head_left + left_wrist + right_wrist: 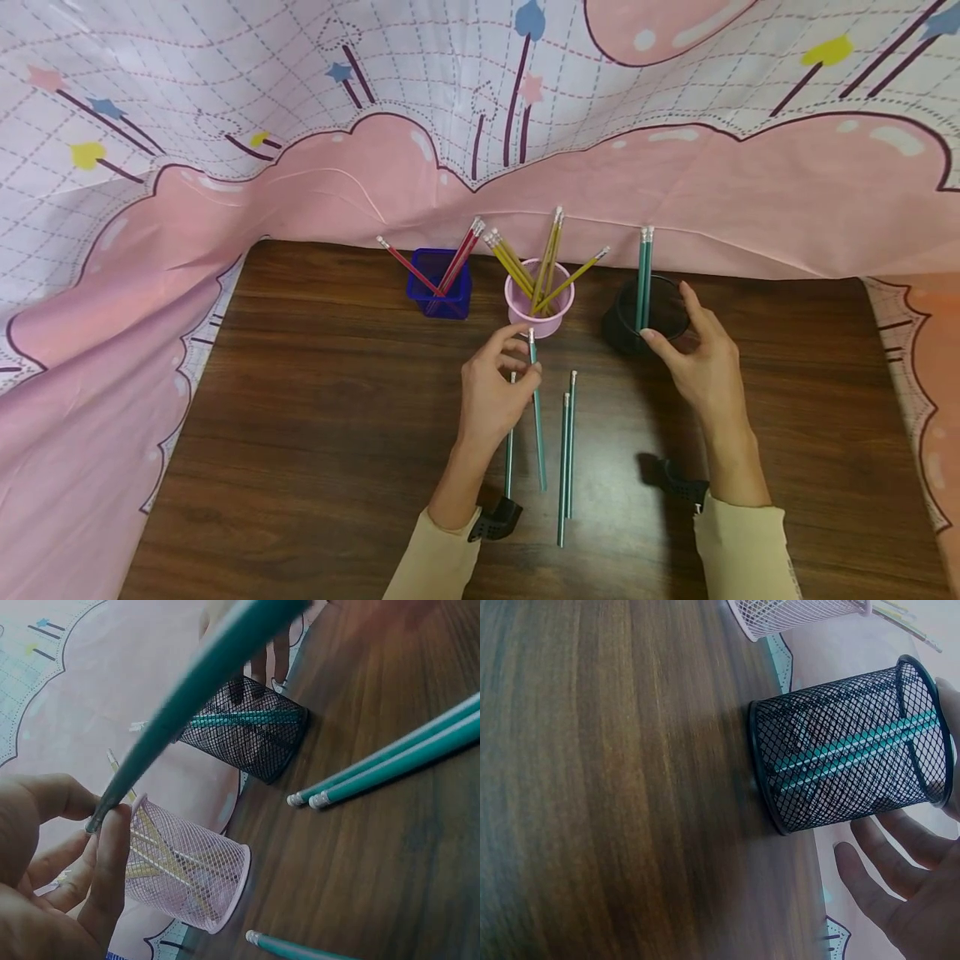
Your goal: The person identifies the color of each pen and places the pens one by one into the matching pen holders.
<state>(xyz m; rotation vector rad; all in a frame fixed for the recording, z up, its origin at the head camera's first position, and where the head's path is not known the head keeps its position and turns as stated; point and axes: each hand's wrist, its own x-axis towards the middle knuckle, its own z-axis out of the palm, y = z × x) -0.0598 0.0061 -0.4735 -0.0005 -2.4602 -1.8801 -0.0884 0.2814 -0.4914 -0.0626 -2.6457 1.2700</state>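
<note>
My left hand (491, 392) pinches a green pencil (538, 442) near its eraser end, just in front of the pink mesh pen holder (534, 325). In the left wrist view this pencil slants up across the picture, close to the camera. On the right, my right hand (708, 367) holds the black mesh pen holder (840, 750) by its rim, thumb at the near side and a finger at the right side. Two green pencils (645, 271) lean inside that holder, erasers up. Several yellow pencils (551, 258) stand in the pink holder.
Three more green pencils lie on the wooden table (315, 417): one pencil (509, 467) beside the left wrist and a pair of pencils (564, 475) between the arms. At the back left, a blue holder (448, 307) contains red pencils (459, 258). Patterned cloth (315, 192) hangs behind the table.
</note>
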